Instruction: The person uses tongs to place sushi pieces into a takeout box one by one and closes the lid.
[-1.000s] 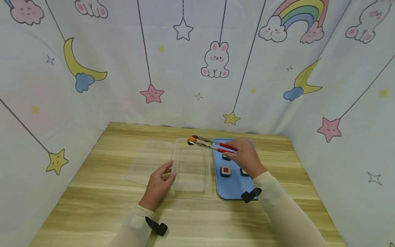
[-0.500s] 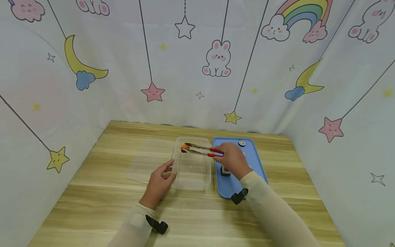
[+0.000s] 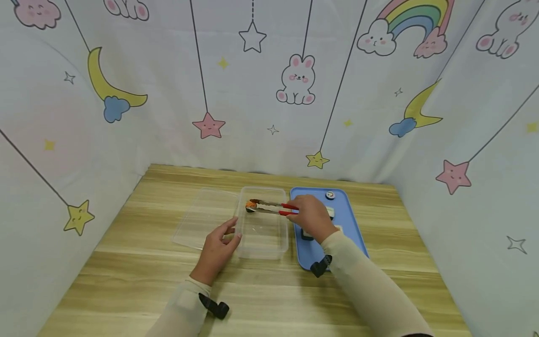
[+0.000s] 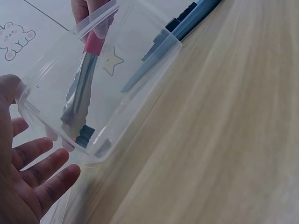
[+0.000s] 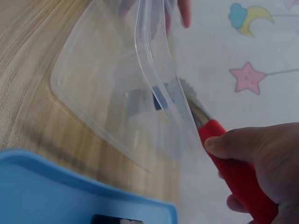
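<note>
In the head view, my right hand [image 3: 311,215] grips red-handled metal tongs [image 3: 284,213]. Their tips hold a toy-like sushi piece [image 3: 250,207], orange on top and dark round the side, inside the far-left part of a clear plastic box [image 3: 263,255]. The left wrist view shows the dark side of the sushi [image 4: 85,136] low near the box wall. My left hand [image 3: 214,250] rests at the left wall of the box, fingers spread and loosely bent, thumb apart from them. Red handles [image 5: 238,182] lie under my right thumb in the right wrist view.
A blue tray [image 3: 309,262] stands right of the box, bearing several sushi pieces, among them a round one [image 3: 330,195]; my right arm hides part of it. A clear lid [image 3: 202,215] lies flat left of the box. A patterned curtain [image 3: 236,154] borders the wooden table [image 3: 261,299].
My right hand has moved left with the tongs, bringing the sushi from above the box's far edge down into its far-left part. My left hand has stayed at the box wall.
</note>
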{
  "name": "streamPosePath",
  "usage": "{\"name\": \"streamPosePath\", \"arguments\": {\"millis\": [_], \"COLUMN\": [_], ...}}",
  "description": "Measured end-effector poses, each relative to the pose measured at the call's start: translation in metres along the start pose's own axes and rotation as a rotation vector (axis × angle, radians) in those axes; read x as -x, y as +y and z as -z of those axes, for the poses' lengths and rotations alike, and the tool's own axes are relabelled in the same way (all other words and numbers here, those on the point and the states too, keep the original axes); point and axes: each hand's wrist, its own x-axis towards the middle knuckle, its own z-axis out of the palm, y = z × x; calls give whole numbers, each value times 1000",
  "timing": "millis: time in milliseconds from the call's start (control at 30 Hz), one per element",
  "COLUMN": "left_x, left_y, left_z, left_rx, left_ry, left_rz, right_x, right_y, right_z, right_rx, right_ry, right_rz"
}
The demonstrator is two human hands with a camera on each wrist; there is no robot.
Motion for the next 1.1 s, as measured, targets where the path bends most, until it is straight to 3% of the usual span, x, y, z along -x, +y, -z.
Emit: {"name": "streamPosePath", "arguments": {"millis": [433, 1100], "left_x": [2, 2], "left_y": [-2, 0], "left_z": [1, 0], "left_rx": [8, 4], "left_ry": [-4, -11], "left_rz": [13, 16], "right_x": [-5, -3], "right_y": [-10, -7], "right_z": [3, 4], "right_rx": [77, 43], "right_ry": [-76, -46], "right_rz": [-3, 16]}}
